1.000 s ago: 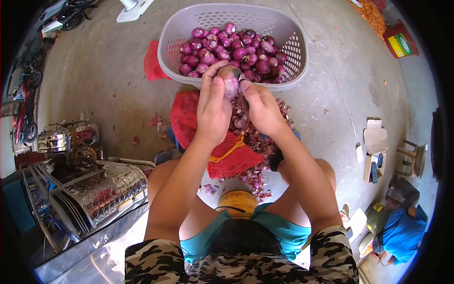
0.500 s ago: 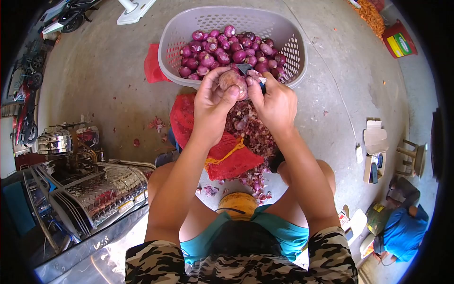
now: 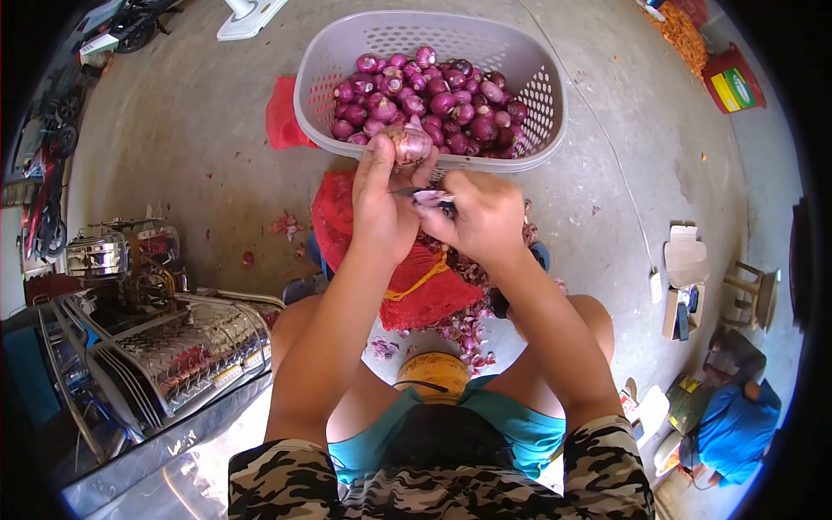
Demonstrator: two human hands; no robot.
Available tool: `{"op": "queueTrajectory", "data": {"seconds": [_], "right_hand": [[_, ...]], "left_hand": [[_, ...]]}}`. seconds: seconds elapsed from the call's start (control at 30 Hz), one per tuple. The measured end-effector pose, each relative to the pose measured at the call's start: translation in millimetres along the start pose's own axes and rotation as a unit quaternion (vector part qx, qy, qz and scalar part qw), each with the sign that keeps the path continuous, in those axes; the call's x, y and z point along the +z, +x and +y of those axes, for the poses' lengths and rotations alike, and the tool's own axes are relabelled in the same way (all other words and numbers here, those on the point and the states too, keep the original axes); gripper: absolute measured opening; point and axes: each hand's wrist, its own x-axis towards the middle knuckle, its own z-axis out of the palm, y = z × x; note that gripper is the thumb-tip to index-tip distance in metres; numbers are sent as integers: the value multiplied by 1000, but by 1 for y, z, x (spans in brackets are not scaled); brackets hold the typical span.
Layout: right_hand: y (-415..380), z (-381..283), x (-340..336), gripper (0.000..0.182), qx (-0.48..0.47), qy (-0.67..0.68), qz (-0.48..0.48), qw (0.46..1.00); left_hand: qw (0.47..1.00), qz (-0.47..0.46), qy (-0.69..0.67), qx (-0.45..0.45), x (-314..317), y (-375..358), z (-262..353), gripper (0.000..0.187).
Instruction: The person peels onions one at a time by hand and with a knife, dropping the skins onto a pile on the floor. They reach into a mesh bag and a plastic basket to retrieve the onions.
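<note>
Between the fingers of my left hand [image 3: 384, 204] is a red onion [image 3: 411, 144], partly peeled, with dry brownish skin still on it. My right hand [image 3: 484, 215] is closed around a small knife [image 3: 405, 191], its dark blade pointing left, close to my left palm. A strip of peeled skin [image 3: 433, 198] is pinched against the knife by my right thumb. Just beyond my hands stands a grey perforated basket [image 3: 314, 87] with many shiny peeled red onions [image 3: 442, 104] in it. Below my hands lies a red mesh sack [image 3: 425, 299] with a yellow string.
Loose onion skins [image 3: 468, 334] cover the floor between my feet. A yellow container [image 3: 433, 374] is beneath me. At left stands a shiny metal vehicle part [image 3: 191, 338]. On the right are an open cardboard box [image 3: 685, 273], a wooden stool [image 3: 758, 295] and a person in blue [image 3: 741, 429].
My right hand has come down and left, pulling the knife and a strip of skin away from the onion. My left hand has turned, and the onion now sits nearer the fingertips.
</note>
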Motion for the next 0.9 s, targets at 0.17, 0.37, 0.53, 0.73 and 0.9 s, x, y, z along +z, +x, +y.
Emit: {"op": "queueTrajectory", "data": {"seconds": [0.17,0.37,0.53,0.73,0.9], "right_hand": [[4,10,-6,33,23,60,-138,988],[1,38,-21,40,172,101,-221,955],[7,38,-38,41,180,97,-275,939],[11,27,-38,33,190,141,-193,952],[6,27,-23,26,125,123,-179,968]], "left_hand": [[999,11,20,-31,6,-1,13,29],[995,-8,102,-15,2,6,17,36],[992,-9,104,-72,5,4,26,34],[967,-6,227,-113,1,4,24,31],[969,-5,211,-130,9,-2,16,34]]}}
